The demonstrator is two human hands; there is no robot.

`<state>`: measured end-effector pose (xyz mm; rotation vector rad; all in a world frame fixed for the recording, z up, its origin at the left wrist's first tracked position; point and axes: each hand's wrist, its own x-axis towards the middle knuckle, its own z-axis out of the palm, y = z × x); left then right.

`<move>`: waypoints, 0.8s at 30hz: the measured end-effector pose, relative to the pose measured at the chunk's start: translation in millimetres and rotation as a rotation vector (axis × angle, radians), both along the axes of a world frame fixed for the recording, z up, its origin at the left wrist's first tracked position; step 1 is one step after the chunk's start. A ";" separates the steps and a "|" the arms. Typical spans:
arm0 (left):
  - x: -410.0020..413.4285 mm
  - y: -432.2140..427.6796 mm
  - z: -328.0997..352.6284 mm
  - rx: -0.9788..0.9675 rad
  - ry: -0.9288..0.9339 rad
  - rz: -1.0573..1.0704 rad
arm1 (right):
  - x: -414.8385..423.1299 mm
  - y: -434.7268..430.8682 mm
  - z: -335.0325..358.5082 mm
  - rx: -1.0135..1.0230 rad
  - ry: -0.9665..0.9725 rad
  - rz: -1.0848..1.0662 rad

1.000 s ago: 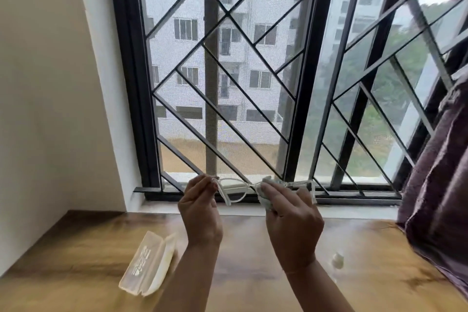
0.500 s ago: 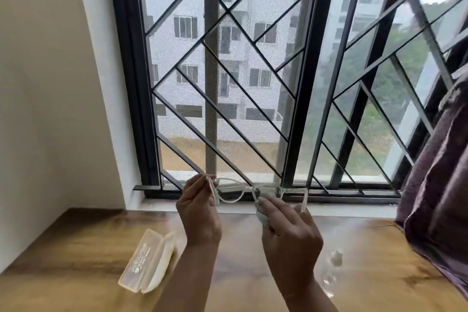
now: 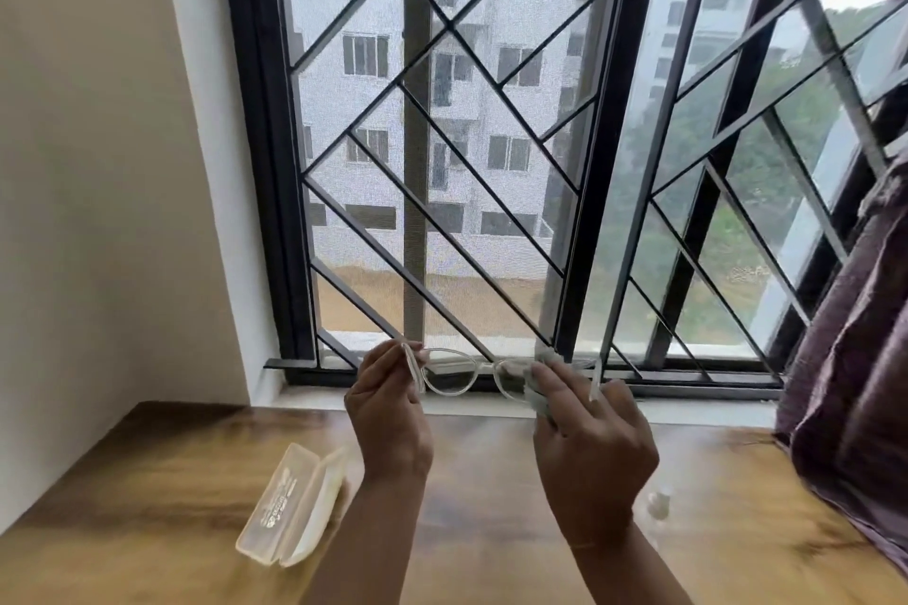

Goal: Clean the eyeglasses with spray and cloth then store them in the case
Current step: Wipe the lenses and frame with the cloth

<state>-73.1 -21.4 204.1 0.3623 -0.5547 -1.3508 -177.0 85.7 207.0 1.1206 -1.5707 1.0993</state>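
eyeglasses (image 3: 449, 376): light, thin, judged fragile; hold at hinge. left hand (image 3: 388, 413) fingers pinch the hinge; right hand (image 3: 589, 437) fingers pinch cloth (image 3: 538, 403) over one lens.

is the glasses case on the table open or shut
Open. The translucent cream plastic glasses case lies on the wooden table with its two halves swung apart.

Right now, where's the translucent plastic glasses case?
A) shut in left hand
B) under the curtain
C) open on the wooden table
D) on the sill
C: the translucent plastic glasses case lies open on the wooden table, lower left of the left hand, which pinches the clear-framed eyeglasses.
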 end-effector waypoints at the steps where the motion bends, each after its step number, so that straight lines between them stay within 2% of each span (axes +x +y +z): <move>1: 0.1 0.3 0.2 0.004 0.000 0.005 | 0.3 1.8 -2.4 0.005 0.000 -0.003; 6: 0.9 -3.1 -3.7 0.019 -0.003 -0.001 | 6.1 6.9 -17.1 0.040 -0.024 0.057; 9: 1.8 -1.7 -4.4 0.028 -0.064 0.012 | 7.0 8.0 -19.2 0.065 -0.167 0.174; 10: 2.1 0.2 -4.3 0.013 -0.106 0.028 | 8.1 10.1 -15.0 0.048 -0.304 0.252; 12: 5.0 4.7 -3.9 -0.038 -0.225 0.090 | 7.9 14.2 -5.6 -0.058 -0.779 0.470; 13: 7.4 5.0 -5.6 -0.084 -0.340 0.172 | 4.5 15.8 -3.4 -0.120 -1.059 0.595; 15: 10.4 4.6 -10.0 -0.239 -0.686 0.432 | -8.9 20.4 -7.0 -0.142 -1.523 0.767; 17: 10.9 2.8 -14.7 -0.406 -0.957 0.654 | -22.2 23.3 -15.0 -0.173 -1.802 0.825; 18: 9.7 2.0 -16.8 -0.476 -1.046 0.727 | -27.0 24.3 -18.2 -0.212 -1.847 0.813; 20: 5.8 2.4 -19.6 -0.597 -1.171 0.839 | -30.4 24.2 -19.4 -0.292 -1.779 0.742; 22: 2.6 3.3 -22.6 -0.663 -1.244 0.881 | -25.6 21.2 -11.8 -0.364 -1.537 0.703; 24: -0.5 4.8 -25.3 -0.700 -1.289 0.898 | -15.4 16.6 -2.2 -0.338 -1.170 0.642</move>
